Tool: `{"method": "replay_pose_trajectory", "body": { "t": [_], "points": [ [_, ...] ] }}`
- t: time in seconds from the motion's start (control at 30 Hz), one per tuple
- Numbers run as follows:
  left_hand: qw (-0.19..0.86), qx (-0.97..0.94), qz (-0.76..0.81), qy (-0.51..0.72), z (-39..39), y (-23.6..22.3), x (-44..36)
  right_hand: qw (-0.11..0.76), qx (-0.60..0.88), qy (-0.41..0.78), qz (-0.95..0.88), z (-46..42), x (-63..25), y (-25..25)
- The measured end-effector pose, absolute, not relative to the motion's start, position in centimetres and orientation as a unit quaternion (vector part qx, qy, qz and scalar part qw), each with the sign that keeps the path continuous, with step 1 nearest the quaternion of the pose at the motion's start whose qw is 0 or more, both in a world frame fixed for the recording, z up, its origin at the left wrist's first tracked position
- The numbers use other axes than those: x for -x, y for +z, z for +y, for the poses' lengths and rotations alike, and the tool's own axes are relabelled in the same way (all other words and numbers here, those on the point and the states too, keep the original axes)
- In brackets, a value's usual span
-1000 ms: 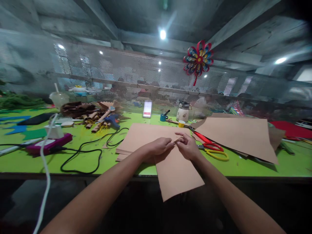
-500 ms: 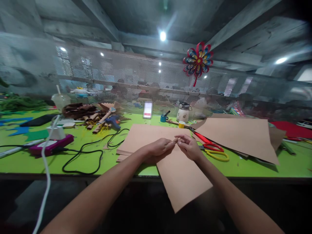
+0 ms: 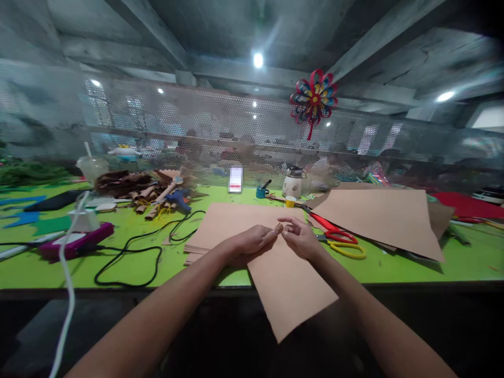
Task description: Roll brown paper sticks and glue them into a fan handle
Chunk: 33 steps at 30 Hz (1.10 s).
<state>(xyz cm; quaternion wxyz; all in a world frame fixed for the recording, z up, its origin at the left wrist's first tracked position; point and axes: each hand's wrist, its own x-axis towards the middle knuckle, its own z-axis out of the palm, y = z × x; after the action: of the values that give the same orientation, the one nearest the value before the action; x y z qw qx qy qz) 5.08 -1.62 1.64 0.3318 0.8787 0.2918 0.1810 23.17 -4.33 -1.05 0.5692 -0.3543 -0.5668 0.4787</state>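
A sheet of brown kraft paper (image 3: 292, 294) slants down from my hands past the front edge of the table. My left hand (image 3: 258, 239) is closed on its upper end, where a small curled or folded bit of paper shows at the fingertips. My right hand (image 3: 301, 236) meets it from the other side, thumb and fingers at the same end, with the index finger raised a little. Underneath lies a stack of brown paper (image 3: 224, 218). To the right are red-handled scissors (image 3: 326, 223) and yellow-handled scissors (image 3: 348, 250).
More large brown sheets (image 3: 381, 215) lie at right. A yellow spool (image 3: 290, 201), a teal cup (image 3: 261, 192), a bottle (image 3: 293, 182) and a phone (image 3: 235, 179) stand behind. At left are a purple power strip (image 3: 79, 241), a black cable (image 3: 128, 283) and paper rolls (image 3: 155, 202).
The view has shifted slightly, so everything sits a little further left. My right index finger has lifted somewhat, and the curled end at my left fingertips shows more clearly.
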Motion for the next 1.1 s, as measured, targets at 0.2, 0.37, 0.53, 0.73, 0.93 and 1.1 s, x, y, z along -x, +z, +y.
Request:
{"method": "replay_pose_trajectory", "body": {
  "t": [0.2,0.37,0.53,0.73,0.93,1.1],
  "points": [
    [0.272,-0.896,0.317,0.152,-1.5,1.7,-5.0,0.553,0.359,0.473,-0.585,-4.1,-23.4,-1.5],
    [0.238,-0.907,0.319,0.139,-1.6,1.7,-5.0,0.556,0.352,0.483,-0.577,-4.3,-23.3,-1.3],
    [0.113,-0.934,0.316,0.124,-1.6,1.3,-5.2,0.549,0.357,0.500,-0.566,-3.9,-23.7,-1.5],
    [-0.049,-0.946,0.308,0.088,-1.9,1.1,-5.6,0.561,0.362,0.491,-0.560,-3.9,-23.7,-1.8],
    [-0.071,-0.946,0.305,0.087,-2.2,1.3,-5.5,0.558,0.360,0.491,-0.563,-3.9,-23.7,-1.8],
    [-0.058,-0.943,0.316,0.084,-2.5,1.7,-5.4,0.528,0.373,0.458,-0.611,-4.2,-24.0,-1.7]
  ]
}}
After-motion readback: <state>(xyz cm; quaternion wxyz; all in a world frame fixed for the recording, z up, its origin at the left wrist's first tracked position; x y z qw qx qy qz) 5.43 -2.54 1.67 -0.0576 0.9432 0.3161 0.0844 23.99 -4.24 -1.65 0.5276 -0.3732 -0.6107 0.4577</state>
